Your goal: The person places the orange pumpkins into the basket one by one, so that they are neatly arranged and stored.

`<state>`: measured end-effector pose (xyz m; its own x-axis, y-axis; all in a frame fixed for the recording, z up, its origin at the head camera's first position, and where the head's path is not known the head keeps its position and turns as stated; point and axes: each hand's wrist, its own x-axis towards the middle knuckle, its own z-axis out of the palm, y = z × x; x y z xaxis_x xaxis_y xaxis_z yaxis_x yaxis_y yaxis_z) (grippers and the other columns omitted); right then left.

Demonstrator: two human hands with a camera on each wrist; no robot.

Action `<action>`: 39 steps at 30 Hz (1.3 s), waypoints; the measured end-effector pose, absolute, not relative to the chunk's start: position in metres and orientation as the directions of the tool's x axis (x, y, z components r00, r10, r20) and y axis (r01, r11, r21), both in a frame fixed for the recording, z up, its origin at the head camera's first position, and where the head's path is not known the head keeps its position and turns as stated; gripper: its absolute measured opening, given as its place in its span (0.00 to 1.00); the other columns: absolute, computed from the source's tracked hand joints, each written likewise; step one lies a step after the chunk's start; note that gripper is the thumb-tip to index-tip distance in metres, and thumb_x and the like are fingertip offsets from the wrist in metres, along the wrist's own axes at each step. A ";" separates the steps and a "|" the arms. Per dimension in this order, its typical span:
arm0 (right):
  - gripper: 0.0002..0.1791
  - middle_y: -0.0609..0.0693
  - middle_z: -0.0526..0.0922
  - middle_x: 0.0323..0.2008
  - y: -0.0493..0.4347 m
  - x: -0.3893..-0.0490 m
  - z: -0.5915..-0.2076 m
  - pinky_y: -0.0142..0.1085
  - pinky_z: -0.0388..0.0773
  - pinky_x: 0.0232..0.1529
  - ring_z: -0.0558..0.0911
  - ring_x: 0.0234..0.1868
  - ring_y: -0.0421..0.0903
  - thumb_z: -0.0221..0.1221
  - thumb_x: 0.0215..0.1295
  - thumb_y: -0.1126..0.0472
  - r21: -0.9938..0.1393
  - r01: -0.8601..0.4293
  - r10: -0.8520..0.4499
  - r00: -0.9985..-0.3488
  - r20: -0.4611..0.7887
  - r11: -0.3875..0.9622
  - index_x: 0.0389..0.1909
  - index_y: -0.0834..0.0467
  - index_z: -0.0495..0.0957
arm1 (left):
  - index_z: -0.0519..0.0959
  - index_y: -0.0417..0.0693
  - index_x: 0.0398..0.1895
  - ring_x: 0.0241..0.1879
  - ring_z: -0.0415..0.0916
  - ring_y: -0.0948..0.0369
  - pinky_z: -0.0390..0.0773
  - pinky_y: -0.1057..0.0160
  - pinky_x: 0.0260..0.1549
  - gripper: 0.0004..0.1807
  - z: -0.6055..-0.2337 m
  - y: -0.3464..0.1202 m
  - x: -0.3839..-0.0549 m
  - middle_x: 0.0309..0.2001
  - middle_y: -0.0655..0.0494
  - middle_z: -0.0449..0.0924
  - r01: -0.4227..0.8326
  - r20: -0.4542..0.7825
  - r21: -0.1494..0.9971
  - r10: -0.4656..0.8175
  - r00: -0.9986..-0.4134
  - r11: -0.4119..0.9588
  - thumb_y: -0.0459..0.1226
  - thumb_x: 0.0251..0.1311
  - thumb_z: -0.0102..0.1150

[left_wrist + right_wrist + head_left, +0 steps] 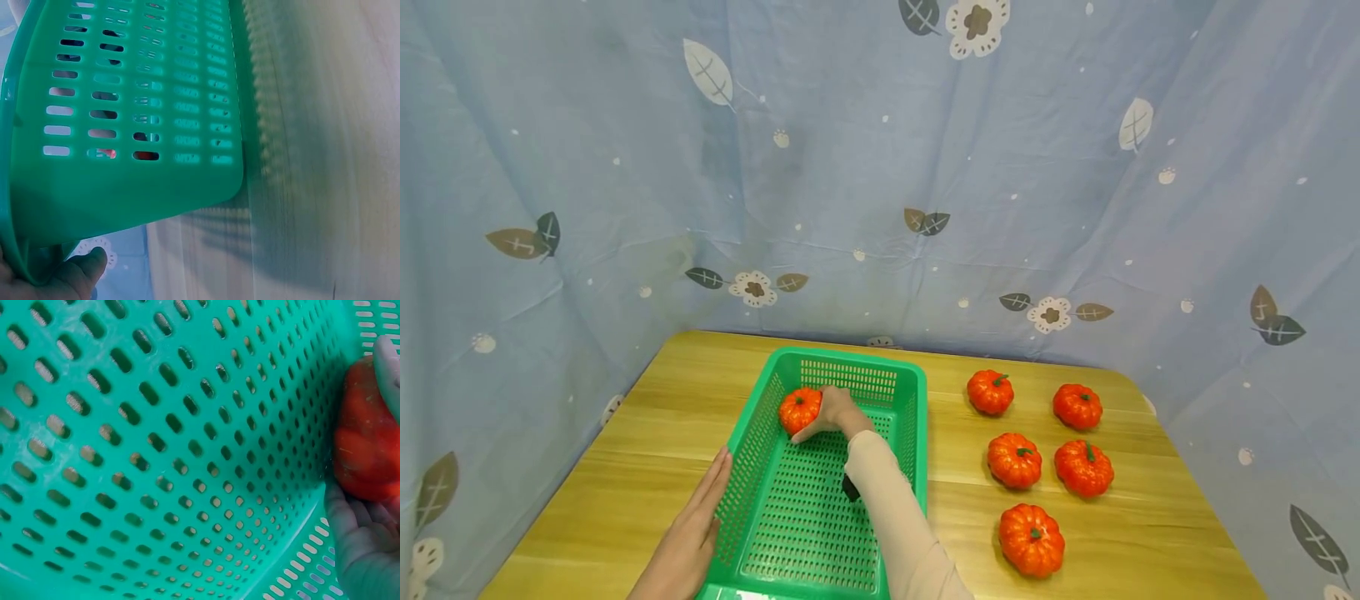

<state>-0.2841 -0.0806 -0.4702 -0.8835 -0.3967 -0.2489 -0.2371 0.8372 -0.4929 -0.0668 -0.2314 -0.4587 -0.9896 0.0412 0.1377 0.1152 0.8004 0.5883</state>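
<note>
Right hand (pixel 838 412) grips one glossy orange-red ribbed pumpkin (pixel 798 411) inside a green perforated plastic basket (pixel 850 358), beyond the left hand (pixel 685 533), whose straight fingers touch the rim. Five similar pumpkins (pixel 1014 461) lie outside, rightward of both hands.

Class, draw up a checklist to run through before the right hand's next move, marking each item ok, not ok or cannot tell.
1. Pumpkin within the basket's walls: ok, near the far left corner.
2. Right hand's grip on it: ok, curled around it.
3. Left hand at the basket: ok, touching its left rim.
4. Pumpkin set down: cannot tell; its underside is hidden.
5. Every pumpkin in the basket: not ok; five others sit on the table.
</note>
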 end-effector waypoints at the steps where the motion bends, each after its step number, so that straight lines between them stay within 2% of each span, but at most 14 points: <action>1: 0.51 0.55 0.71 0.52 -0.081 -0.283 -0.470 0.41 0.73 0.49 0.69 0.54 0.52 0.72 0.31 0.43 -0.493 -0.235 -0.396 -0.883 -0.252 0.838 0.59 0.59 0.65 | 0.40 0.48 0.70 0.65 0.47 0.48 0.55 0.51 0.55 0.42 -0.459 -0.231 -0.067 0.71 0.59 0.33 0.114 0.137 0.586 0.041 -0.990 0.803 0.21 0.55 0.45; 5: 0.52 0.55 0.72 0.51 -0.082 -0.281 -0.469 0.40 0.73 0.49 0.70 0.53 0.51 0.72 0.30 0.43 -0.476 -0.245 -0.399 -0.881 -0.254 0.845 0.59 0.60 0.65 | 0.40 0.48 0.70 0.65 0.47 0.48 0.55 0.50 0.54 0.42 -0.459 -0.230 -0.066 0.71 0.59 0.33 0.112 0.134 0.587 0.040 -0.990 0.802 0.20 0.55 0.45; 9: 0.47 0.53 0.74 0.45 -0.083 -0.280 -0.463 0.38 0.76 0.44 0.73 0.48 0.50 0.72 0.29 0.41 -0.448 -0.267 -0.407 -0.879 -0.250 0.853 0.53 0.61 0.69 | 0.39 0.49 0.70 0.65 0.47 0.47 0.55 0.51 0.54 0.43 -0.459 -0.232 -0.064 0.71 0.59 0.32 0.124 0.144 0.605 0.045 -0.989 0.786 0.19 0.54 0.44; 12: 0.39 0.50 0.73 0.35 -0.077 -0.281 -0.456 0.34 0.75 0.34 0.74 0.38 0.45 0.71 0.29 0.39 -0.431 -0.267 -0.403 -0.876 -0.264 0.862 0.41 0.59 0.72 | 0.39 0.49 0.70 0.65 0.45 0.46 0.48 0.69 0.60 0.44 -0.461 -0.231 -0.065 0.71 0.59 0.31 0.152 0.164 0.627 0.062 -0.985 0.764 0.18 0.53 0.43; 16: 0.32 0.46 0.63 0.22 -0.070 -0.283 -0.438 0.31 0.66 0.24 0.63 0.25 0.41 0.69 0.31 0.36 -0.363 -0.316 -0.428 -0.856 -0.289 0.877 0.24 0.56 0.66 | 0.38 0.48 0.70 0.65 0.43 0.46 0.35 0.89 0.49 0.44 -0.464 -0.231 -0.067 0.71 0.57 0.31 0.190 0.193 0.636 0.084 -0.978 0.748 0.17 0.53 0.41; 18: 0.32 0.46 0.69 0.26 -0.066 -0.283 -0.423 0.30 0.66 0.26 0.66 0.28 0.40 0.66 0.34 0.35 -0.338 -0.373 -0.469 -0.841 -0.269 0.864 0.28 0.57 0.71 | 0.38 0.48 0.70 0.65 0.43 0.46 0.35 0.90 0.49 0.44 -0.464 -0.232 -0.068 0.71 0.56 0.31 0.202 0.204 0.631 0.092 -0.975 0.749 0.17 0.54 0.41; 20: 0.36 0.50 0.76 0.32 -0.059 -0.283 -0.405 0.30 0.70 0.30 0.69 0.29 0.41 0.65 0.38 0.35 -0.372 -0.434 -0.534 -0.815 -0.227 0.821 0.41 0.60 0.75 | 0.37 0.49 0.70 0.65 0.42 0.47 0.34 0.90 0.48 0.43 -0.465 -0.232 -0.068 0.71 0.56 0.30 0.209 0.209 0.628 0.097 -0.973 0.749 0.17 0.54 0.41; 21: 0.40 0.52 0.78 0.40 -0.054 -0.282 -0.395 0.30 0.72 0.36 0.73 0.35 0.42 0.64 0.41 0.36 -0.403 -0.457 -0.563 -0.802 -0.199 0.793 0.49 0.60 0.73 | 0.37 0.49 0.70 0.66 0.41 0.48 0.34 0.90 0.48 0.43 -0.465 -0.232 -0.068 0.71 0.57 0.30 0.212 0.210 0.627 0.100 -0.973 0.750 0.18 0.55 0.40; 23: 0.45 0.53 0.73 0.55 -0.041 -0.279 -0.373 0.34 0.72 0.48 0.74 0.49 0.45 0.63 0.44 0.36 -0.470 -0.498 -0.614 -0.779 -0.127 0.729 0.61 0.58 0.65 | 0.37 0.47 0.70 0.66 0.40 0.51 0.34 0.90 0.49 0.43 -0.466 -0.232 -0.067 0.71 0.55 0.30 0.230 0.226 0.616 0.110 -0.968 0.753 0.17 0.54 0.41; 26: 0.45 0.51 0.70 0.59 -0.010 -0.276 -0.346 0.35 0.68 0.55 0.72 0.54 0.44 0.63 0.47 0.40 -0.612 -0.528 -0.670 -0.742 -0.003 0.588 0.64 0.58 0.61 | 0.36 0.47 0.70 0.66 0.36 0.57 0.33 0.90 0.49 0.43 -0.467 -0.233 -0.067 0.71 0.55 0.29 0.239 0.226 0.609 0.123 -0.966 0.756 0.18 0.55 0.41; 27: 0.44 0.49 0.66 0.62 0.004 -0.276 -0.339 0.36 0.65 0.58 0.66 0.60 0.44 0.63 0.48 0.42 -0.651 -0.540 -0.681 -0.731 0.048 0.534 0.64 0.58 0.60 | 0.36 0.47 0.70 0.66 0.36 0.58 0.33 0.91 0.49 0.43 -0.468 -0.233 -0.068 0.71 0.55 0.29 0.245 0.228 0.608 0.129 -0.965 0.755 0.18 0.55 0.42; 32: 0.39 0.52 0.61 0.64 0.083 -0.270 -0.327 0.38 0.59 0.62 0.61 0.63 0.43 0.64 0.52 0.59 -0.837 -0.504 -0.688 -0.686 0.237 0.214 0.65 0.61 0.58 | 0.35 0.49 0.70 0.65 0.31 0.69 0.34 0.92 0.46 0.43 -0.471 -0.235 -0.070 0.71 0.54 0.29 0.236 0.206 0.612 0.136 -0.969 0.755 0.19 0.56 0.43; 37: 0.36 0.58 0.60 0.64 0.173 -0.249 -0.344 0.43 0.57 0.63 0.59 0.64 0.51 0.61 0.54 0.67 -0.882 -0.446 -0.577 -0.765 0.287 0.153 0.64 0.64 0.58 | 0.35 0.48 0.70 0.61 0.27 0.79 0.34 0.92 0.44 0.45 -0.475 -0.236 -0.073 0.71 0.53 0.29 0.238 0.202 0.583 0.145 -0.969 0.777 0.19 0.55 0.45; 39: 0.36 0.58 0.59 0.64 0.212 -0.242 -0.362 0.40 0.58 0.62 0.59 0.64 0.51 0.60 0.55 0.68 -0.896 -0.424 -0.520 -0.799 0.301 0.134 0.65 0.64 0.56 | 0.35 0.47 0.70 0.59 0.26 0.82 0.34 0.92 0.44 0.45 -0.476 -0.236 -0.074 0.71 0.52 0.29 0.246 0.206 0.573 0.153 -0.967 0.782 0.19 0.54 0.46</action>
<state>-0.2419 0.2116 -0.3621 -0.7994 -0.5202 0.3006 -0.4242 0.1345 -0.8955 -0.0741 -0.2362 -0.4763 -0.9665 0.1526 0.2063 0.2457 0.7821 0.5727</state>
